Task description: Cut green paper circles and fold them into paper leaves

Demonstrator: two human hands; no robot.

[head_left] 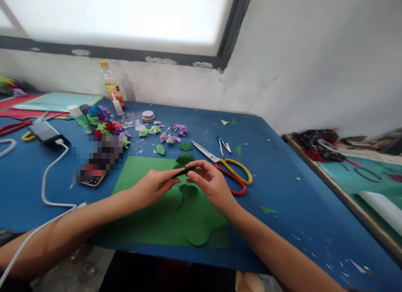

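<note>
Left hand [155,185] and right hand [212,183] pinch a dark green paper piece [185,171] between fingers and thumbs, one at each end, and hold it up over a large green sheet [135,225] on the blue table [298,208]. Nearest on that sheet is a rounded green cutout [198,232]; a smaller dark green leaf shape [189,190] lies farther in, just below the hands. To the left, a white cable [45,183] runs over the table to a dark power bank [47,132]. Just beyond the right hand are large scissors [213,157] with one yellow and one red handle, blades open slightly or shut, I cannot tell. A phone [103,162], partly blurred out, lies beside the sheet's far left corner.

Past the sheet's far edge, small folded green and purple pieces [163,137] are scattered, with two thin pen-like tools [224,146] to their right. Behind the phone sit crumpled paper flowers [102,118] in several colours, next to a glue stick [80,118]. Farther back are a clear plastic box [132,119], a stack of paper discs [148,116], a small white bottle [117,105] and an upright drink bottle [112,86] with a yellow cap, near the white wall [176,84] under the window [125,17].
</note>
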